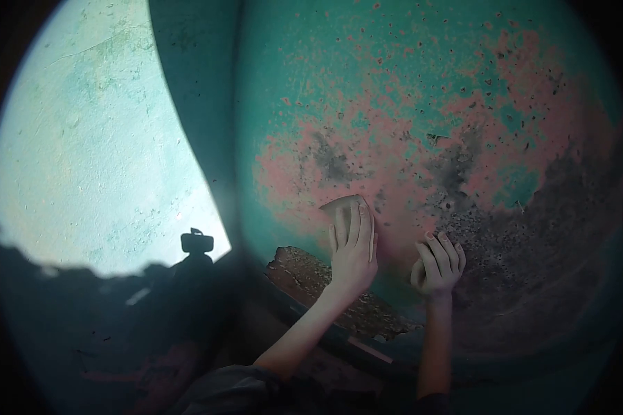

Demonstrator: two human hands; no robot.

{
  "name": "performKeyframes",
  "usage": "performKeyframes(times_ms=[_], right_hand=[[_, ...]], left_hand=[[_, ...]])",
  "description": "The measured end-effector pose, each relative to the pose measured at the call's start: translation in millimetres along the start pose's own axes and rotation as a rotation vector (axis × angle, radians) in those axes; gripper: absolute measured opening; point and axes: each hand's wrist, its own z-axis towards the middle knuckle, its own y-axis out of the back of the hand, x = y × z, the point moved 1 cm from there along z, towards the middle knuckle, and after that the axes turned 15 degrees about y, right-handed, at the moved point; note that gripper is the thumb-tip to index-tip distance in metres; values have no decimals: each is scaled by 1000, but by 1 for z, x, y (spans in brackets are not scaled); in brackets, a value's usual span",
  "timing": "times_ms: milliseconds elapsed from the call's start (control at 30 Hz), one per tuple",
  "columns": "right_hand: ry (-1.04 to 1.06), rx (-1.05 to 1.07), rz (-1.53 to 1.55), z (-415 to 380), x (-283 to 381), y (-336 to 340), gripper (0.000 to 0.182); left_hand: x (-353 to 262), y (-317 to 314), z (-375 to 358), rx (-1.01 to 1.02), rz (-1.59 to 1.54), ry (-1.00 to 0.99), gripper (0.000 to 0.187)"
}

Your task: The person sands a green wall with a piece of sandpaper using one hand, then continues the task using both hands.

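My left hand (354, 245) lies with its fingers long and close together over a folded, grey-brown sheet of sandpaper (340, 203), pressing it on a curved, painted surface (394, 176). One corner of the sandpaper sticks out left of the fingertips. Turquoise paint, pink patches and dark grey worn areas cover this surface. To the right, my right hand (441, 264) is near or against the same surface, its fingers bent and slightly apart. No object shows in it, though its palm is hidden.
A brown, rough patch with ragged edges (301, 277) runs below my left hand. Under it is a dark curved rim (339, 342). At left stands a brightly lit pale wall (111, 138), with shadows across its lower part. A dark grey sleeve (232, 391) covers my left upper forearm.
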Motion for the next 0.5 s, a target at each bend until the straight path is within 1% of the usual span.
performKeyframes(times_ms=[67,167,200,267,300,433,500], right_hand=[[10,-2,1,0,-2,-1,29],[-1,-8,0,0,-2,2,29],[7,-13,-6,-1,-3,0,29],[7,-20,-14,1,-1,-2,29],[3,-9,-7,0,0,-1,30],[-12,-10,-1,-2,-1,0,32],[-19,-21,2,-1,-1,-1,33]], left_hand=[[-8,25,33,-146,81,18,59],[-15,46,45,-117,44,28,60],[-12,39,36,-126,49,18,60],[0,12,-1,28,175,37,62],[-2,16,2,-36,239,6,62],[-10,25,18,-73,246,35,62],[-11,22,23,-85,86,65,62]])
